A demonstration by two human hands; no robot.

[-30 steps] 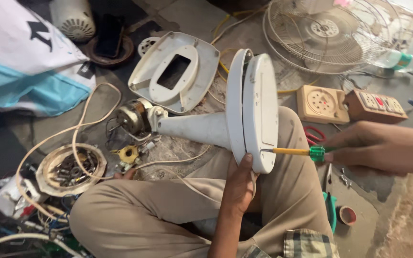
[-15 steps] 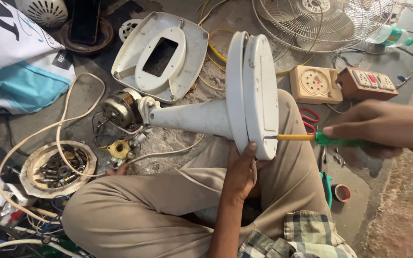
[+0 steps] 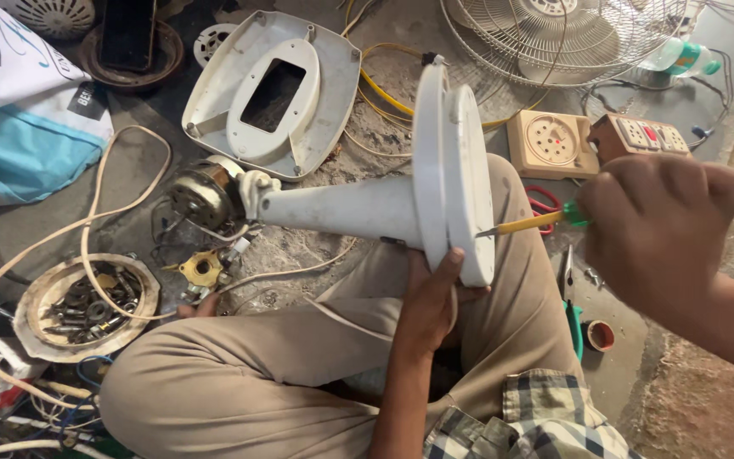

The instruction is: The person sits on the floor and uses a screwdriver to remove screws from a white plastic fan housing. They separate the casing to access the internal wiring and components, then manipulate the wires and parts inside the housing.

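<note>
The left hand (image 3: 428,299) grips the bottom edge of the round white fan base (image 3: 452,170), which stands on its side over the lap. The right hand (image 3: 660,225) is curled around a screwdriver (image 3: 530,223) (yellow shaft, green handle), which lies sideways with its tip touching the base's right face.

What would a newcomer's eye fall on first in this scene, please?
Centre frame, a white fan base on edge across the lap, steadied from below by the left hand. The right hand drives a yellow-shafted screwdriver into its underside. At top right lies a wire fan guard; at lower left, a dish of screws.
</note>
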